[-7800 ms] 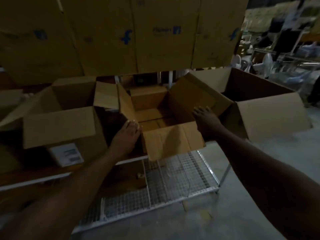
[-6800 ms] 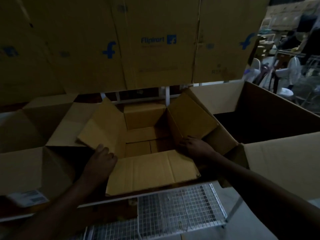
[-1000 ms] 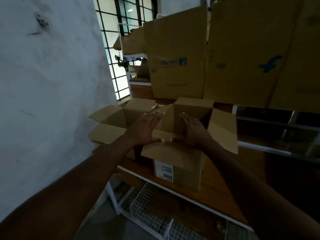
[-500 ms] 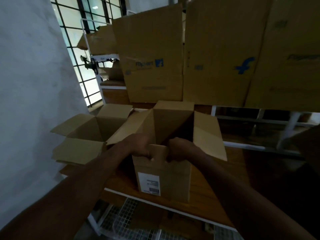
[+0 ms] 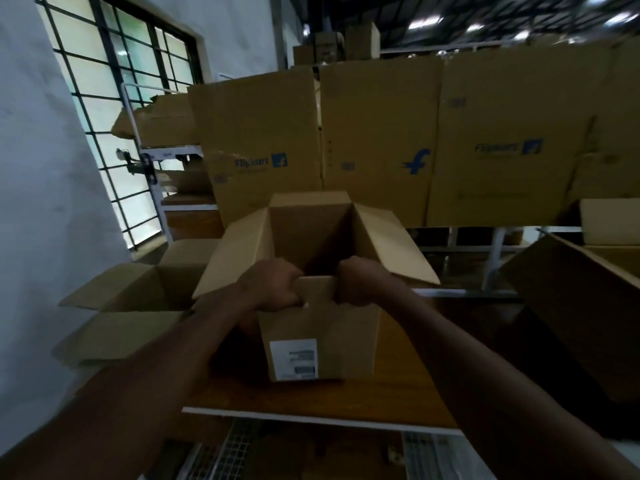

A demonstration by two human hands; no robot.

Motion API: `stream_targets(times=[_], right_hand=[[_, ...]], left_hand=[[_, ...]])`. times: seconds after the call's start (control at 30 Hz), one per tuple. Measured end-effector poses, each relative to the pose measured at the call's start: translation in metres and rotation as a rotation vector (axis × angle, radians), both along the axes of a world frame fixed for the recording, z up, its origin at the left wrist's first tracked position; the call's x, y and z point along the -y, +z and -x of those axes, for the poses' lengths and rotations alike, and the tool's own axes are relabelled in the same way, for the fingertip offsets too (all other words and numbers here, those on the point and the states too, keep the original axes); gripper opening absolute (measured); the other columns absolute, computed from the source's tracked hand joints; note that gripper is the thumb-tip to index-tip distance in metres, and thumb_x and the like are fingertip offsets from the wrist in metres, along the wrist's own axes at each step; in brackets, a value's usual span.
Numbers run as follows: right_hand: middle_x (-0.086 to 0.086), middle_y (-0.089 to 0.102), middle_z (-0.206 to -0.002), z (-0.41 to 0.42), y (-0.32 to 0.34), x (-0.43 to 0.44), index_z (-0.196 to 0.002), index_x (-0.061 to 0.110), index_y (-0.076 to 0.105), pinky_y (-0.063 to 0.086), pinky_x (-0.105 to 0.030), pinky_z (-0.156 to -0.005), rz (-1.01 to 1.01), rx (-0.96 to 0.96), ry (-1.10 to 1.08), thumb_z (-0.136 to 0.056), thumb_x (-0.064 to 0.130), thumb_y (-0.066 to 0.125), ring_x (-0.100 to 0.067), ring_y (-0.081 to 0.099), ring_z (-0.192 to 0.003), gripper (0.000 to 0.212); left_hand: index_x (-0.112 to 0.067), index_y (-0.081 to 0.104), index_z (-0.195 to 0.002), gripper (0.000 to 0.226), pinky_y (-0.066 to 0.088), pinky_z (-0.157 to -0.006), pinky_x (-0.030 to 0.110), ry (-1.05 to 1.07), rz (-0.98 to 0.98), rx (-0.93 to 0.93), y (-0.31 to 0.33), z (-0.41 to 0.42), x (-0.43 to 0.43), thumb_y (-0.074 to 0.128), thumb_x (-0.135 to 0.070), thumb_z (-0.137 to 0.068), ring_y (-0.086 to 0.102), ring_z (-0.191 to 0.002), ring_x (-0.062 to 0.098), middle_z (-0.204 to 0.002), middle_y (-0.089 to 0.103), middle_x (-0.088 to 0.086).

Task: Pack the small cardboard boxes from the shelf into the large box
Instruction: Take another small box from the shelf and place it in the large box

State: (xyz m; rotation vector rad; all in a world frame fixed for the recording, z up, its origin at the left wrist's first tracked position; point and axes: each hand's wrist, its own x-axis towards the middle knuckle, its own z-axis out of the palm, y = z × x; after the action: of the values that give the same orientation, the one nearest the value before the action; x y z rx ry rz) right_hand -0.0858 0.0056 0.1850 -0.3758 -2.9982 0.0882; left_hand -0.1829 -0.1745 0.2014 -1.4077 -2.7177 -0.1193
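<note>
Small brown cardboard box (image 5: 322, 327) with white label (image 5: 293, 359): flaps open, upright on brown wooden shelf (image 5: 398, 393) | left hand (image 5: 273, 289) grip: closed on near flap | right hand (image 5: 360, 282) grip: closed on same flap | open brown cardboard box (image 5: 131, 306): just left | tall brown printed cartons (image 5: 381, 140): behind

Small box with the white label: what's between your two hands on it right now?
In the head view, only the box's near flap lies between the left hand and right hand, both clenched on its edge. Nothing else sits between them.
</note>
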Motion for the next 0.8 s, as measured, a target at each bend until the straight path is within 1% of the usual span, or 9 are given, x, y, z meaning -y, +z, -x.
stream_targets(times=[0.1,0.2,0.27,0.33,0.4,0.43,0.57,0.67,0.8], right_hand=[[0.006,0.059,-0.073,-0.034,0.027,0.004,-0.095,0.021,0.068,0.055,-0.03,-0.057,-0.07,-0.141,-0.045,-0.083,0.032,0.074,-0.009,0.058,-0.062,0.018],[0.007,0.06,-0.071,-0.073,0.055,0.003,-0.094,0.023,0.068,0.058,-0.031,-0.058,-0.11,-0.229,-0.07,-0.083,0.034,0.075,-0.008,0.059,-0.061,0.017],[0.009,0.06,-0.073,-0.1,0.072,-0.004,-0.097,0.024,0.067,0.053,-0.024,-0.054,-0.097,-0.286,-0.079,-0.083,0.033,0.074,-0.005,0.059,-0.062,0.017],[0.012,0.056,-0.071,-0.129,0.088,-0.012,-0.099,0.025,0.065,0.041,-0.018,-0.047,-0.127,-0.343,-0.102,-0.084,0.035,0.073,-0.003,0.055,-0.06,0.02],[0.014,0.051,-0.07,-0.158,0.102,-0.021,-0.103,0.025,0.065,0.033,-0.017,-0.046,-0.163,-0.393,-0.121,-0.084,0.036,0.073,-0.001,0.052,-0.059,0.022],[0.015,0.051,-0.071,-0.173,0.109,-0.027,-0.104,0.025,0.065,0.032,-0.017,-0.046,-0.175,-0.415,-0.13,-0.084,0.035,0.073,-0.001,0.051,-0.059,0.024],[0.008,0.064,-0.088,-0.232,0.133,-0.056,-0.111,0.025,0.066,0.044,-0.022,-0.055,-0.236,-0.463,-0.155,-0.083,0.034,0.075,-0.007,0.061,-0.073,0.031],[0.005,0.068,-0.091,-0.282,0.144,-0.084,-0.11,0.025,0.068,0.046,-0.026,-0.058,-0.287,-0.476,-0.209,-0.083,0.035,0.074,-0.01,0.062,-0.076,0.029],[0.002,0.071,-0.091,-0.347,0.163,-0.123,-0.103,0.027,0.069,0.047,-0.03,-0.059,-0.336,-0.51,-0.278,-0.082,0.036,0.071,-0.018,0.066,-0.079,0.023]], left_hand=[[-0.032,0.073,-0.114,0.045,0.056,-0.081,0.037,-0.044,-0.054,-0.101,0.024,-0.022,-0.002,0.075,-0.059,-0.078,0.068,-0.095,0.017,-0.106,0.075,-0.006],[-0.032,0.073,-0.11,0.04,0.052,-0.075,0.035,-0.116,-0.127,-0.213,0.051,-0.05,-0.008,0.074,-0.057,-0.08,0.069,-0.093,0.02,-0.103,0.075,-0.004],[-0.03,0.073,-0.111,0.04,0.052,-0.073,0.035,-0.167,-0.167,-0.274,0.07,-0.07,-0.015,0.074,-0.056,-0.081,0.07,-0.093,0.022,-0.102,0.075,-0.002],[-0.029,0.072,-0.112,0.04,0.051,-0.073,0.034,-0.217,-0.189,-0.328,0.088,-0.093,-0.026,0.074,-0.055,-0.082,0.07,-0.094,0.024,-0.102,0.075,-0.001],[-0.028,0.073,-0.111,0.038,0.047,-0.071,0.033,-0.257,-0.215,-0.37,0.106,-0.116,-0.039,0.074,-0.053,-0.082,0.069,-0.093,0.024,-0.101,0.074,0.0],[-0.028,0.073,-0.11,0.035,0.046,-0.07,0.033,-0.274,-0.231,-0.381,0.114,-0.129,-0.047,0.074,-0.052,-0.083,0.069,-0.091,0.024,-0.099,0.074,0.0],[-0.028,0.073,-0.106,0.03,0.049,-0.071,0.033,-0.354,-0.294,-0.413,0.134,-0.18,-0.083,0.07,-0.05,-0.085,0.069,-0.086,0.022,-0.094,0.073,-0.002],[-0.026,0.072,-0.102,0.027,0.056,-0.073,0.037,-0.421,-0.345,-0.448,0.141,-0.223,-0.118,0.067,-0.047,-0.086,0.069,-0.08,0.023,-0.088,0.072,-0.001],[-0.025,0.07,-0.093,0.021,0.048,-0.064,0.033,-0.498,-0.436,-0.553,0.156,-0.28,-0.169,0.065,-0.043,-0.085,0.069,-0.074,0.027,-0.08,0.07,0.001]])
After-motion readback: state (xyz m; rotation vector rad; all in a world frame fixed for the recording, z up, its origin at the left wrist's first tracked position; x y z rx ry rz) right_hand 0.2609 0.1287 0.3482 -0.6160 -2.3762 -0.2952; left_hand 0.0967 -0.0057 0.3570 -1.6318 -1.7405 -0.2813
